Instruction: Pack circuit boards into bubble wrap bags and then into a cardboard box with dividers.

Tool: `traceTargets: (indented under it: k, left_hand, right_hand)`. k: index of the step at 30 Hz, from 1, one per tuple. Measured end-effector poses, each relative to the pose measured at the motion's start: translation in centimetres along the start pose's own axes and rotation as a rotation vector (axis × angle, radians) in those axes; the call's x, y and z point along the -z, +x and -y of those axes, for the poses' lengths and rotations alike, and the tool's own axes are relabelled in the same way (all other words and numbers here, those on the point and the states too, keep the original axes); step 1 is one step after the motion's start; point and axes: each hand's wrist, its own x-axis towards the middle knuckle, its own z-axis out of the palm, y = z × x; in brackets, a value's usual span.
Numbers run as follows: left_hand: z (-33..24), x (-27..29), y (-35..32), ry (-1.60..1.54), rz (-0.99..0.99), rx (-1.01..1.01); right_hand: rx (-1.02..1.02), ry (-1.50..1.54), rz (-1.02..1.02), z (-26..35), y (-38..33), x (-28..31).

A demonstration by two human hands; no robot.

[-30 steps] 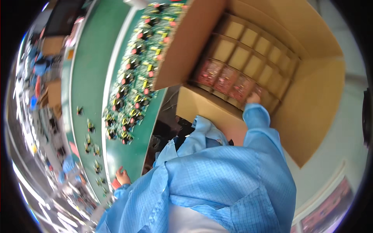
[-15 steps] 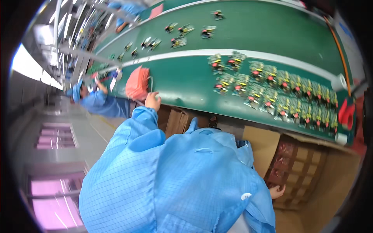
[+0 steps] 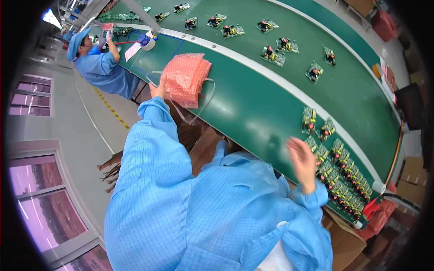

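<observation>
A stack of pink bubble-wrap bags (image 3: 187, 77) lies at the near edge of the green bench, with a loose whitish strap (image 3: 202, 108) looping around it. My left hand (image 3: 158, 88) grips the left edge of this stack, its fingers partly hidden against the bags. Over the bench's front edge, my right hand (image 3: 303, 162) is raised and slightly blurred, its fingers stretched out and holding nothing. Just right of it stand rows of small green circuit boards (image 3: 332, 174) with black, yellow and red parts.
More circuit boards (image 3: 272, 56) lie scattered on the green belt (image 3: 294, 81) beyond a pale rail (image 3: 253, 65). A co-worker in blue (image 3: 101, 67) works at the far left, near a white tub (image 3: 147, 43). A cardboard box (image 3: 343, 239) stands below the bench at right.
My right hand has come up out of the cardboard box to the bench edge, with nothing in it. My left hand has closed on the bubble-wrap bags. The view has turned.
</observation>
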Motion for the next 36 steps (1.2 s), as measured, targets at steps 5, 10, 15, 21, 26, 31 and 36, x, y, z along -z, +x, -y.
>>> traceTargets:
  k: [5,10,15,21,26,31,36]
  left_hand:
    - [-2.2,-5.8,-1.3,-0.063,0.18,-0.027]
    - [2.2,-5.3,-1.0,0.03,0.051,-0.034]
    - [1.0,-5.5,-2.2,0.138,-0.04,-0.063]
    - [2.7,-6.1,-2.7,0.005,-0.115,-0.161]
    - [4.7,-4.5,-3.5,-0.529,0.064,0.03]
    - [3.3,-0.7,-5.7,-0.935,0.391,0.275]
    - [-3.4,1.5,-7.2,-1.275,0.874,0.571]
  right_hand:
    - [-0.149,0.281,0.439,1.2,17.7,-11.1]
    - [-0.458,0.391,0.339,-1.2,29.8,-23.4]
    - [-0.306,0.164,0.239,-1.2,32.9,-28.7]
    - [-0.179,0.147,0.124,-2.4,32.9,-31.8]
    - [-0.145,0.246,0.168,0.0,29.4,-30.3]
    - [0.164,0.135,0.397,3.9,22.6,-23.9]
    - [0.483,-0.155,0.474,8.9,14.2,-15.9]
